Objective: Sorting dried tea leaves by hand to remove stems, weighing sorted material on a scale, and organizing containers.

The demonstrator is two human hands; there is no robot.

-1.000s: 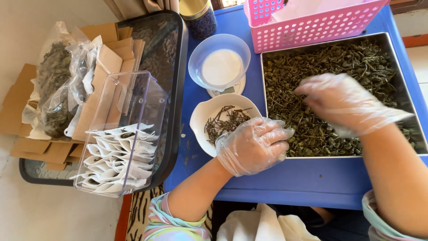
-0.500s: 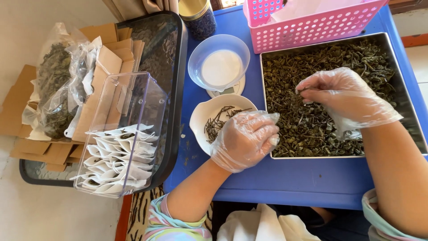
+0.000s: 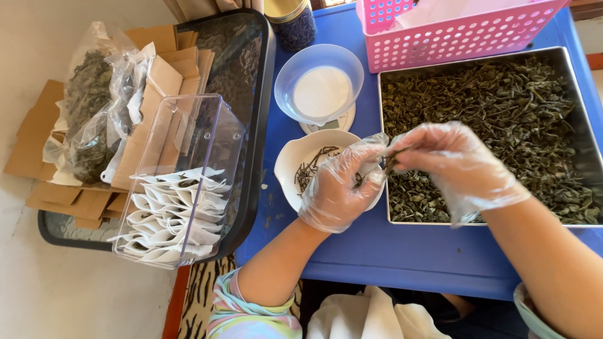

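1. A small pinch of dried tea leaves [image 3: 391, 158] sits between the two gloved hands, at the centre of the frame, right over the left edge of the metal tray [image 3: 581, 81].
2. The right hand [image 3: 451, 164], in a clear plastic glove, has its fingertips drawn together on the dark leaves, pinching them; the rest of the hand is loosely curled above the lower left part of the tray.
3. The left hand [image 3: 342, 185], also gloved, is half closed, its fingertips meeting the right hand's at the same pinch of leaves. It hangs over the right side of the white bowl [image 3: 295, 164].
4. The white bowl stands just left of the tray on the blue tabletop [image 3: 402, 251] and holds a scatter of thin dark stems [image 3: 309, 169].
5. The tray fills the right of the frame and is covered with loose green-brown leaves [image 3: 502, 100].
6. Above the bowl, a translucent bowl [image 3: 319, 81] rests on a small scale, with a dark jar [image 3: 295, 22] at the top edge.
7. A pink perforated basket [image 3: 452, 31] lies at the upper right, touching the tray's top edge.
8. At the left, a clear plastic box [image 3: 182, 182] holds white filter bags, resting on a black tray beside flattened cardboard and bagged leaves [image 3: 88, 107].
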